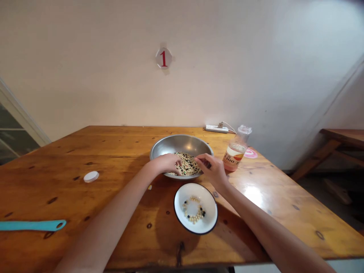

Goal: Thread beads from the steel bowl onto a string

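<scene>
My left hand (pixel 167 163) rests at the near side of a steel bowl (pixel 182 143), its fingers down among mixed pale and dark beans (pixel 186 165). My right hand (pixel 212 171) comes in from the bowl's right rim, with its fingertips pinched together over dark beans. Just below the bowl lies a white enamel plate (pixel 209 201) with a dark rim, and a small ring of similar beans (pixel 193 210) sits on it. Neither hand touches the plate.
A bottle (pixel 234 153) with a clear top stands right of the bowl, beside a pink round mat (pixel 250 153). A white lid (pixel 91 176) and a teal handle (pixel 31 225) lie on the wooden table (pixel 57 182). A power strip (pixel 216 129) lies at the wall.
</scene>
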Tool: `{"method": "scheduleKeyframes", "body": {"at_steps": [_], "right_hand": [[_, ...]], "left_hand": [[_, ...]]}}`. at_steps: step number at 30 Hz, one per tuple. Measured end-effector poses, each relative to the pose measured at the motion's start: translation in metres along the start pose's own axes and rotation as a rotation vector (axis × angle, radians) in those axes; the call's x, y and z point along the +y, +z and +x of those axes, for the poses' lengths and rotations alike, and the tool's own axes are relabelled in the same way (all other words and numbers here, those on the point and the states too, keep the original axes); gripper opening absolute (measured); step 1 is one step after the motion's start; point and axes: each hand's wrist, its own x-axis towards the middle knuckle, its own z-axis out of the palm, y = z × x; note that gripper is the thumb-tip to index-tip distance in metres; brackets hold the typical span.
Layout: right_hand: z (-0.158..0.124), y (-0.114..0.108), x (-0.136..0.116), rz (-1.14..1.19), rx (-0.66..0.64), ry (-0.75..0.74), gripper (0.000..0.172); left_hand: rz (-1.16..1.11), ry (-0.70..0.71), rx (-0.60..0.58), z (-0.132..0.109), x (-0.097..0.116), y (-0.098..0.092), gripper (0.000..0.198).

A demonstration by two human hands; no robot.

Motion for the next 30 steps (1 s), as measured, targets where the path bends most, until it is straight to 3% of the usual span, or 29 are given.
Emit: {"method": "scheduleKeyframes", "body": {"at_steps": [4, 14, 30], "right_hand": [[-0.0020, 0.0026, 0.0006, -0.039, -0.012, -0.047, 0.017], [-0.0037, 0.0033, 0.0009, -0.060, -0.022, -0.049, 0.017], [-0.0036, 0.0016, -0.0029, -0.075, -0.037, -0.052, 0.021]], "left_hand": [[0.081, -0.037, -0.079, 0.0011, 0.0033, 0.0025, 0.033], [0.104, -0.018, -0.129, 0.0038, 0.0046, 0.0033, 0.021], [0.005, 0.048, -0.080, 0.0042, 0.0017, 0.0055, 0.009]]}}
